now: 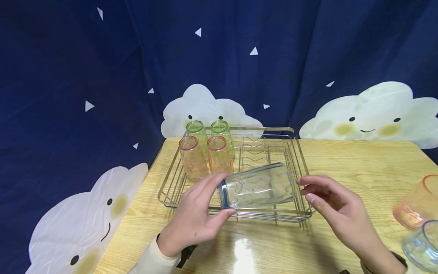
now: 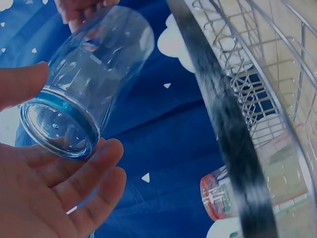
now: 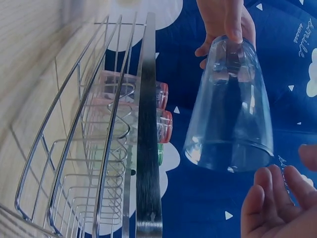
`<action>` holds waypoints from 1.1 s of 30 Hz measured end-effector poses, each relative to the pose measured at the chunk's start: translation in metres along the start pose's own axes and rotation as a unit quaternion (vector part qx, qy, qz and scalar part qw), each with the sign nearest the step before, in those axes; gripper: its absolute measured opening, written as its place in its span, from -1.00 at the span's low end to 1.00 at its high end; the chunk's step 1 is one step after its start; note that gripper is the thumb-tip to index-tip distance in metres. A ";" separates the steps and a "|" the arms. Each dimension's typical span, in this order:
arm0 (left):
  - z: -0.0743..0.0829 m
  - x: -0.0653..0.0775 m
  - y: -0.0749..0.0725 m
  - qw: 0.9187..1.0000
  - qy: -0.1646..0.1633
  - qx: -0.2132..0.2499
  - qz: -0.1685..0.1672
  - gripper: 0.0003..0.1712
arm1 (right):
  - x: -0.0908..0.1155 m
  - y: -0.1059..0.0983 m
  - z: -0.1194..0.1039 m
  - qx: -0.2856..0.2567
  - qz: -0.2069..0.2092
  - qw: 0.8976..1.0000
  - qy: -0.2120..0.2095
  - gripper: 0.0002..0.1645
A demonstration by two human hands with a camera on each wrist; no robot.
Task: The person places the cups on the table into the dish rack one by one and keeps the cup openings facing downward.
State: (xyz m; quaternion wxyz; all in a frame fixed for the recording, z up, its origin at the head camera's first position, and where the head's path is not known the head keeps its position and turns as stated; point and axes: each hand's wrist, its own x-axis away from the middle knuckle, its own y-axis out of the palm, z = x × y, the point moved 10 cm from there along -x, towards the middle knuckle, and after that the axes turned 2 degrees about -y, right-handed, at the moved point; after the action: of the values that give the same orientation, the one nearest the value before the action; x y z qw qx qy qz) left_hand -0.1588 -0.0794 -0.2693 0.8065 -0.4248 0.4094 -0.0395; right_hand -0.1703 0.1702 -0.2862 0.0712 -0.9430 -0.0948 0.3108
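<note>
A clear glass tumbler (image 1: 258,186) with a blue base is held on its side above the front of a wire dish rack (image 3: 148,188). My left hand (image 1: 196,211) grips it around the base, thumb on one side and fingers on the other. The open mouth points toward my right hand (image 1: 342,213), whose loosely bent fingers are near the rim and hold nothing. In the rack's left half, two green glasses (image 1: 220,128) and two orange glasses (image 1: 219,156) stand upside down.
An orange glass (image 1: 415,205) and a bluish glass (image 1: 422,247) are on the wooden table (image 1: 349,160) at the right edge of the head view. A dark blue curtain (image 1: 222,49) with cloud faces hangs behind and to the left.
</note>
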 end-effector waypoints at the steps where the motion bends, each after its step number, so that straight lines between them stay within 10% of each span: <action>1: -0.001 0.000 -0.002 1.000 -0.002 0.001 0.003 -0.13 | 0.000 -0.001 0.000 -0.002 -0.001 1.000 -0.002 -0.55; 26: -0.027 0.000 -0.044 0.997 -0.047 0.002 0.056 -0.17 | 0.003 -0.017 -0.003 -0.048 0.003 0.998 -0.034 -0.55; 33: -0.034 0.003 -0.055 0.995 -0.045 -0.032 0.082 -0.16 | 0.004 -0.020 0.000 0.003 0.008 1.000 0.011 -0.60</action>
State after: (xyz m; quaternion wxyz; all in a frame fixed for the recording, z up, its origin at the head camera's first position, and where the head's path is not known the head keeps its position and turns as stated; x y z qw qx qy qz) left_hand -0.1651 -0.1382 -0.2418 0.8105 -0.4171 0.4069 0.0588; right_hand -0.1700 0.1903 -0.2849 0.0723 -0.9470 -0.0852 0.3010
